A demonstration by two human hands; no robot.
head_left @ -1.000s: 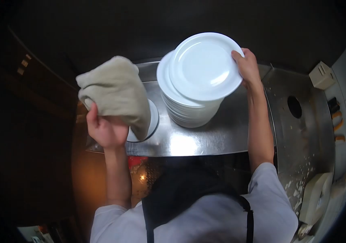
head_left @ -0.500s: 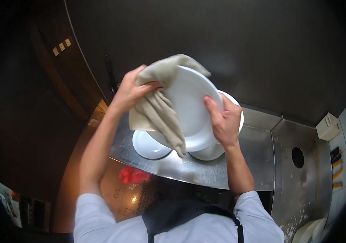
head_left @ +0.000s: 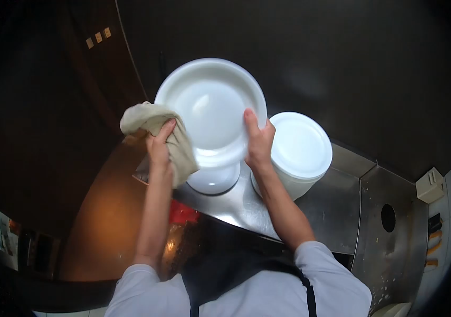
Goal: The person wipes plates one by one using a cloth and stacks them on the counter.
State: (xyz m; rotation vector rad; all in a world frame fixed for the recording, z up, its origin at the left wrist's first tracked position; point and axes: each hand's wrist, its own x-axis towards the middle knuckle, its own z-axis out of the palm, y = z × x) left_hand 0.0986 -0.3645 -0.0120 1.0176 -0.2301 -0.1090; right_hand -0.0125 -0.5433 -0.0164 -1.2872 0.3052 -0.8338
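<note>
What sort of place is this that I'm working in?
Probably a commercial kitchen's dishwashing area. A tall stack of white plates stands on a stainless-steel counter; the left hand grips a beige cloth and the right hand another white plate.

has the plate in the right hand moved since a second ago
Yes, leftward: a second ago the held plate overlapped the tall plate stack in view; now, in the right hand, it is left of that stack.

No text, label, brand, number or sign readable; any marking on pale wall plates (head_left: 98,37), upper left of frame, too small to tell.
</note>
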